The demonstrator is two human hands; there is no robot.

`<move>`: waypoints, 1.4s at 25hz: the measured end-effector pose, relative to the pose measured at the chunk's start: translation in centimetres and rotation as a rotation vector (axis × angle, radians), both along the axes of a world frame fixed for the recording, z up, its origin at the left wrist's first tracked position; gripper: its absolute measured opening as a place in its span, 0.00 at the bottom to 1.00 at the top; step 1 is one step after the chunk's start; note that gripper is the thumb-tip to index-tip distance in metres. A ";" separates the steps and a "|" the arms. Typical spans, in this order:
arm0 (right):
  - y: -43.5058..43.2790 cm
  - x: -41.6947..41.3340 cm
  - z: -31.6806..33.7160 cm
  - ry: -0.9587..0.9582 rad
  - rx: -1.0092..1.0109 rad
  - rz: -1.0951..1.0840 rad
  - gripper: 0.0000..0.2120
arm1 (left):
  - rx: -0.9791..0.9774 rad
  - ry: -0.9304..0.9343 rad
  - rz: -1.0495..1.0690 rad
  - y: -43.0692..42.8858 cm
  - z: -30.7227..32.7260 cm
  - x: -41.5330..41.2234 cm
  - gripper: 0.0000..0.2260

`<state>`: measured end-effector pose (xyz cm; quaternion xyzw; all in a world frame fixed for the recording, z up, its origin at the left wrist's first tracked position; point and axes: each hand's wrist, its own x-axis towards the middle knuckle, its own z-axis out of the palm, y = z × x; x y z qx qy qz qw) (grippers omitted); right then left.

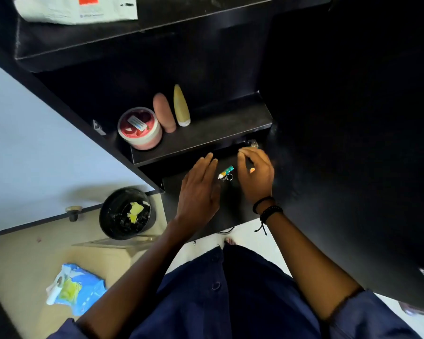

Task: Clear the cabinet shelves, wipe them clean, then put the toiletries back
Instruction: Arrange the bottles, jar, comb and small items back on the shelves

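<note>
Between both hands (198, 192) (256, 177), small tube (226, 172), label unreadable

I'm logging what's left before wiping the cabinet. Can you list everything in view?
Round tub: one, pink, red lid, middle shelf left.
Tubes: two, pink and yellow, behind the tub.
Small tube: one, green-white, lower shelf.
Key ring: one, metal, beside small tube.
Bin: one, black, floor.
Packet: one, blue, floor.
Left hand: open, over lower shelf.
Right hand: lower shelf, grip unclear; black bracelets.
</note>
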<state>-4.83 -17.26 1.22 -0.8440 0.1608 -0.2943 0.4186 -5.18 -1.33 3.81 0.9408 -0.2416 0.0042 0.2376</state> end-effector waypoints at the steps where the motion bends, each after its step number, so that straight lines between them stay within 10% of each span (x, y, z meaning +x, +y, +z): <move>1: -0.8 -0.3 -1.9 0.097 0.064 -0.036 0.06 | 0.013 0.058 -0.006 -0.3 -0.9 0.0 0.26; 9: -4.4 -2.4 -8.0 0.779 0.023 0.077 0.19 | 0.254 0.409 -0.037 -2.4 -6.7 1.8 0.30; 21: -6.4 -2.4 -8.5 0.942 -0.377 0.335 0.31 | 0.203 0.486 0.022 -6.7 -14.2 5.7 0.25; 35: -6.7 -1.7 -11.4 1.088 -0.412 0.415 0.22 | 0.294 0.610 0.001 -5.0 -16.5 3.8 0.09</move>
